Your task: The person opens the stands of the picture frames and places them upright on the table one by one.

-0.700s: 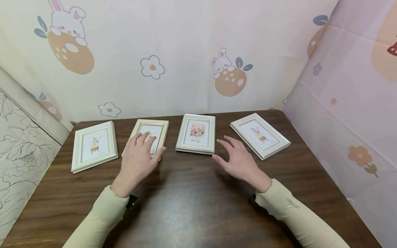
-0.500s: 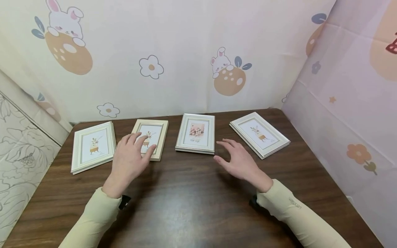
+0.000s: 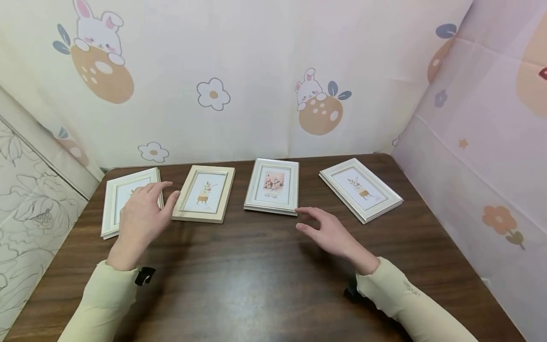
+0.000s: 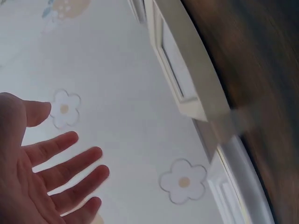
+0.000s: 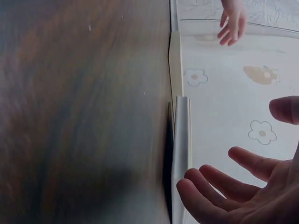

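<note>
Four picture frames are laid face up in a row along the far side of the table point(image 3: 248, 285). The leftmost white frame point(image 3: 121, 190) is set at a slant and partly covered from view by the left hand point(image 3: 143, 213), which is held above it, thumb toward the cream frame point(image 3: 204, 194); the fingers are released and spread, as is confirmed from the left wrist. In the cream frame a print of a potted plant is shown. Next in the row, a pink floral print with lettering is held by the white frame with the pink print point(image 3: 272, 186). Its near right corner is approached closely by the fingertips of the right hand point(image 3: 326, 232), whose fingers are relaxed and slightly bent, released rather than clenched; whether the corner is touched cannot be told. At the far right, the angled white frame point(image 3: 361, 190) is turned diagonally, a plant print displayed in it. Both forearms are covered by pale sleeves point(image 3: 397, 294). Behind the table, a pale backdrop point(image 3: 252, 47) is patterned with rabbits, orange fruit and flowers; at the left, a white panel point(image 3: 34, 209) is marked with line-drawn blossoms.
</note>
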The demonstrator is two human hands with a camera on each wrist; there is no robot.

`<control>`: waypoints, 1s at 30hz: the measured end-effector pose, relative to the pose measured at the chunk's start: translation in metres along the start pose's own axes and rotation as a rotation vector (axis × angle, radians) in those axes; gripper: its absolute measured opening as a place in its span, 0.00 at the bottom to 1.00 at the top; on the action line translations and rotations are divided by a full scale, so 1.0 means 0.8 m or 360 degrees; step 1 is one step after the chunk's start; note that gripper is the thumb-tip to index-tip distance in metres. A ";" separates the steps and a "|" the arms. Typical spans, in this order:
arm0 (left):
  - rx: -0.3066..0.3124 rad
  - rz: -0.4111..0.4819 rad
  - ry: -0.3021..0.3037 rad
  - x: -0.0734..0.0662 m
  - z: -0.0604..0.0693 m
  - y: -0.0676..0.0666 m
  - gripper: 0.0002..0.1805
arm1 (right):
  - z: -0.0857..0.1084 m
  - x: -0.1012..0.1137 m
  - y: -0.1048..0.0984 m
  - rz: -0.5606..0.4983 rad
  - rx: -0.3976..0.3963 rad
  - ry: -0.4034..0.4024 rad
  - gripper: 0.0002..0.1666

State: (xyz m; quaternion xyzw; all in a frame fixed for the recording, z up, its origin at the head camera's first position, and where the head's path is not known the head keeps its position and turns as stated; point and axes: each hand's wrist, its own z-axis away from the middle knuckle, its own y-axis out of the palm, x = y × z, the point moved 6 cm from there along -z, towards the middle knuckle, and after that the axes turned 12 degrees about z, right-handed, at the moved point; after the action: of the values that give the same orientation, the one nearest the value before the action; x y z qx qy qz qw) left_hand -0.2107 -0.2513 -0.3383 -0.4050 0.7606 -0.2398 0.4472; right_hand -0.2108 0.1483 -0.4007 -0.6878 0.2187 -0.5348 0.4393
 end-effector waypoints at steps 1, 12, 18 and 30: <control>-0.0003 -0.0001 -0.0008 0.005 0.000 -0.002 0.20 | 0.001 0.000 0.003 -0.0031 0.0024 -0.0003 0.27; 0.0005 0.0071 0.0102 0.046 -0.018 -0.020 0.13 | 0.016 0.011 0.017 -0.0119 0.0174 -0.0067 0.29; 0.0082 0.0060 -0.0018 0.081 -0.029 -0.033 0.13 | 0.021 0.020 0.017 -0.0115 0.0218 -0.0149 0.30; 0.0244 0.0096 -0.0307 0.170 -0.053 -0.054 0.20 | 0.026 0.024 0.017 -0.0191 0.0247 -0.0183 0.28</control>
State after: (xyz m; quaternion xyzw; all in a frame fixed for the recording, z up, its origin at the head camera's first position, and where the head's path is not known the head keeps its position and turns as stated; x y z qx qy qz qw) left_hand -0.2671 -0.3881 -0.3528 -0.3677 0.7053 -0.2435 0.5551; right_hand -0.1828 0.1345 -0.4026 -0.6931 0.1097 -0.5352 0.4702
